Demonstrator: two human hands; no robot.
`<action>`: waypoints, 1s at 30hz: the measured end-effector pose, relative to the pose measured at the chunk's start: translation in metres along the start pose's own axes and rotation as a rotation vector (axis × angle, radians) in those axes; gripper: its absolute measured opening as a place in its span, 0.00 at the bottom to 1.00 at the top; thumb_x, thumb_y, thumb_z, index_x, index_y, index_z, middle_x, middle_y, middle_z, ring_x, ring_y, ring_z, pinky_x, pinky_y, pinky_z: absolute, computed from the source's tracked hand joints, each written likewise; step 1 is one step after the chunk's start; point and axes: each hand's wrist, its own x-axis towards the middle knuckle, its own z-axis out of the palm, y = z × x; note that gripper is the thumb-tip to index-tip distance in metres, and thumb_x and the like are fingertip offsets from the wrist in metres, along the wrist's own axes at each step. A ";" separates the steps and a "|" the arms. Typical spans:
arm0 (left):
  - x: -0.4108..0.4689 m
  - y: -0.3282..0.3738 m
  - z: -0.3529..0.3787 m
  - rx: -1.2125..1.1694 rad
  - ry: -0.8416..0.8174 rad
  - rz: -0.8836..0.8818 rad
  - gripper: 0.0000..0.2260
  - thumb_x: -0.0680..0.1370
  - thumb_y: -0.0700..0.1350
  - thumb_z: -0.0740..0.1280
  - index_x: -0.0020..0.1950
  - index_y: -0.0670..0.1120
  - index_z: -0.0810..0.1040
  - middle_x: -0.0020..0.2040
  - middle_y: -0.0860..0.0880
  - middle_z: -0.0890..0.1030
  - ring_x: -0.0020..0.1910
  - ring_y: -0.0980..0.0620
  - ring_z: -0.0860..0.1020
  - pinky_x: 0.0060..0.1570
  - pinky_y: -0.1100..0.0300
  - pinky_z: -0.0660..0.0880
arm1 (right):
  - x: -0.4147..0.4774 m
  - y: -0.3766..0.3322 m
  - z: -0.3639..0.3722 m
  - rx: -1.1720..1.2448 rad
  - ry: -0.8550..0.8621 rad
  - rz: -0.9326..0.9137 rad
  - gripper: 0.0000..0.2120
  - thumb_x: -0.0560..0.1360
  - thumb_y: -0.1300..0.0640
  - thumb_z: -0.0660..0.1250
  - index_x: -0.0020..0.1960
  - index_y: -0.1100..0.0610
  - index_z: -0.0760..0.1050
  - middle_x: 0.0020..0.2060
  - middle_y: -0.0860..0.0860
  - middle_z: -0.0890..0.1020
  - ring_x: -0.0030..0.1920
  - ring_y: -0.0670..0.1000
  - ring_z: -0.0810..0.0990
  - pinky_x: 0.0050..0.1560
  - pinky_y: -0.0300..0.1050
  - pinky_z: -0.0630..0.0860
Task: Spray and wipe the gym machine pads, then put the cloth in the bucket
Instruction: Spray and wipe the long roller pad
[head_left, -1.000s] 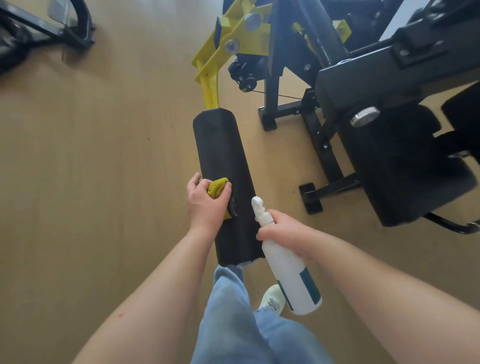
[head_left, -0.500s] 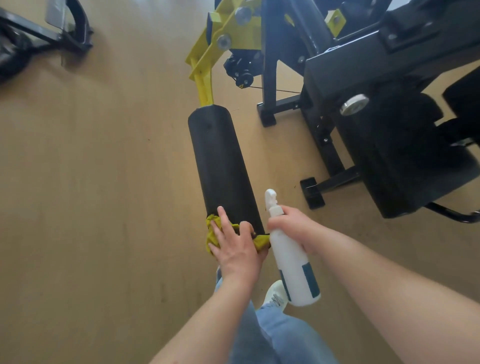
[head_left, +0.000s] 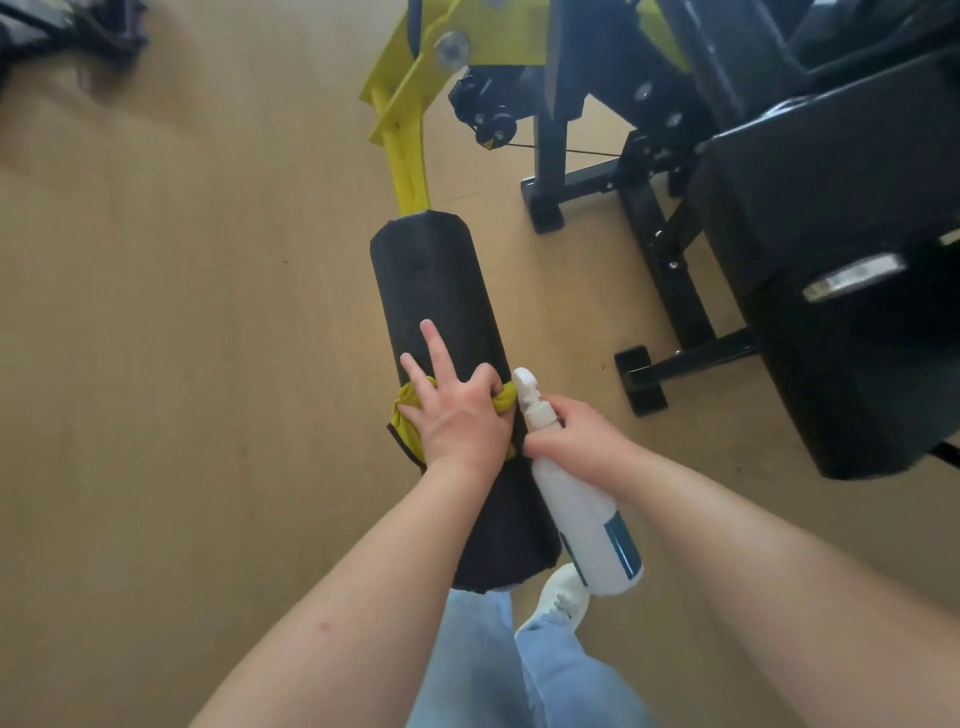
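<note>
Floor (head_left: 182, 364): tan wood, filling the left and near ground.

Gym machine (head_left: 649, 223): black frame, far right, its feet on the floor. A large black seat pad (head_left: 857, 374) stands on its right side.

Roller pad (head_left: 436, 280): black cylinder at centre, running from far to near, mounted on a yellow arm (head_left: 405, 150) at its far end. Its near end sits over my jeans (head_left: 483, 665).

Spray bottle (head_left: 587, 514): white with a blue label, just right of the roller pad, nozzle pointing far. My right hand (head_left: 576, 441) has its fingers wrapped round the bottle's neck.

Cloth (head_left: 408, 402): yellow, bunched, lying across the roller pad a little nearer than its middle. My left hand (head_left: 457, 415) sits on top of it. The cloth shows at the left of my palm and again at the right, past my thumb, which curls over it. Two fingers (head_left: 436, 343) reach straight beyond the cloth's far edge and lie on the bare pad.

Shoe (head_left: 561, 597): white, on the floor just beneath the bottle's base.
</note>
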 end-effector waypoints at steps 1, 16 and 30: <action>0.012 0.001 -0.005 -0.010 -0.003 0.006 0.10 0.81 0.56 0.68 0.44 0.55 0.70 0.83 0.46 0.33 0.81 0.31 0.41 0.70 0.27 0.60 | 0.008 -0.008 -0.002 0.002 -0.003 0.003 0.09 0.74 0.60 0.70 0.49 0.47 0.77 0.41 0.50 0.79 0.41 0.50 0.78 0.42 0.45 0.73; 0.224 0.010 -0.081 -0.165 0.171 -0.023 0.10 0.82 0.56 0.64 0.53 0.51 0.75 0.83 0.47 0.57 0.80 0.42 0.57 0.70 0.40 0.67 | 0.064 -0.050 -0.017 0.145 0.002 0.081 0.12 0.74 0.55 0.72 0.55 0.44 0.77 0.48 0.55 0.83 0.46 0.54 0.82 0.49 0.51 0.79; 0.125 -0.002 -0.048 -0.012 0.104 0.026 0.16 0.81 0.60 0.65 0.56 0.49 0.83 0.83 0.33 0.45 0.81 0.30 0.50 0.76 0.44 0.59 | 0.045 -0.037 -0.017 0.172 -0.034 0.093 0.14 0.76 0.56 0.71 0.60 0.46 0.75 0.46 0.53 0.82 0.44 0.53 0.83 0.46 0.50 0.80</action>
